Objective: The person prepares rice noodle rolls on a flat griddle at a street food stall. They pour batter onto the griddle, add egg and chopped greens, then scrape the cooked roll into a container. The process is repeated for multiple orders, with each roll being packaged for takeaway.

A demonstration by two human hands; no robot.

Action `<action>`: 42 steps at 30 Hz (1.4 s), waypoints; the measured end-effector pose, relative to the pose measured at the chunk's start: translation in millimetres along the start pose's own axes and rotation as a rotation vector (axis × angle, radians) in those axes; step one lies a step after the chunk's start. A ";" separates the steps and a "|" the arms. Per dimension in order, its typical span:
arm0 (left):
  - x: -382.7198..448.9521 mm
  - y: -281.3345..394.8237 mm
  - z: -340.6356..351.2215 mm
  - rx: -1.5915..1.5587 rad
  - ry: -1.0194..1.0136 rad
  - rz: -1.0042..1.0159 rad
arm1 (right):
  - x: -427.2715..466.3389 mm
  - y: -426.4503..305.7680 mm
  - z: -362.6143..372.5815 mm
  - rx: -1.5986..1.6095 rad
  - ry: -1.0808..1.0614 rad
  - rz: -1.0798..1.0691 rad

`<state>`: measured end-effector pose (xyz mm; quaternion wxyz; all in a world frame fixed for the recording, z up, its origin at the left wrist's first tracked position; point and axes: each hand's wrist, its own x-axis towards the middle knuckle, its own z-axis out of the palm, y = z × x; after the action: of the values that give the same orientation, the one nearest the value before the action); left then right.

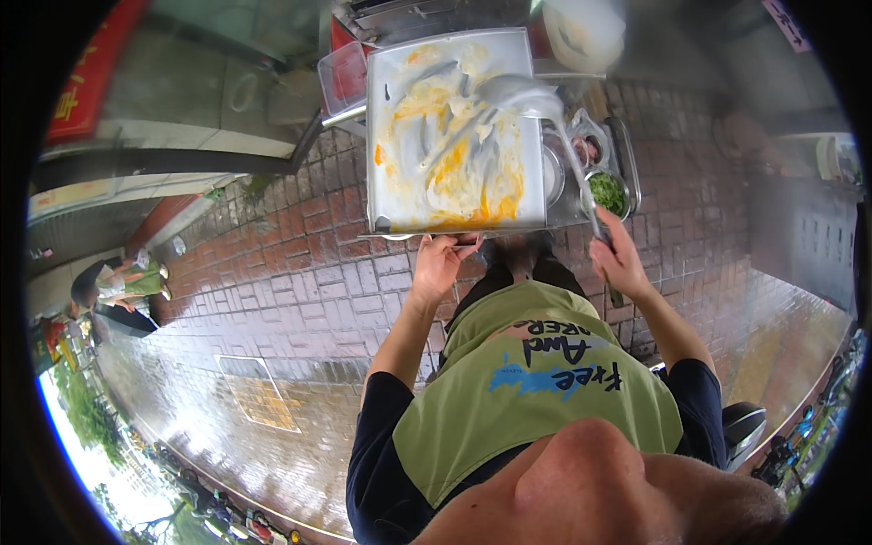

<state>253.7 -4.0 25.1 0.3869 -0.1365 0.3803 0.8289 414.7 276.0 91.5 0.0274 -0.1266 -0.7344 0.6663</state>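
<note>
My right hand (618, 253) is closed around the handle of a metal ladle (524, 99), whose bowl is over the far right part of a square metal tray (375, 122). White batter streaked with yellow egg (446, 184) covers much of the tray floor. My left hand (439, 264) grips a handle at the tray's near edge, fingers curled around it. To the right of the tray, near the ladle's handle, are a bowl of chopped green herbs (606, 193) and a container of what looks like raw meat (587, 150).
A clear plastic container (343, 78) stands left of the tray. A whitish, blurred container (584, 34) is at the back right. Wet brick paving (320, 272) surrounds the stand. Another person (129, 283) is far to the left.
</note>
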 end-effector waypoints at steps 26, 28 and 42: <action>-32.2 52.4 107.5 0.161 -0.018 0.035 | -76.4 249.2 -12.7 -1.073 -0.005 0.095; -6.1 62.5 129.5 0.140 -0.016 0.047 | -64.5 264.2 -18.0 -1.064 0.003 0.129; 168.9 114.6 216.8 -0.112 0.164 0.271 | -64.8 213.9 -51.0 -0.880 0.331 -0.230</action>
<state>71.0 199.3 143.3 0.2309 -0.1724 0.3785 0.8796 520.0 328.3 -105.3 0.1614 -0.1484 -0.9416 0.2558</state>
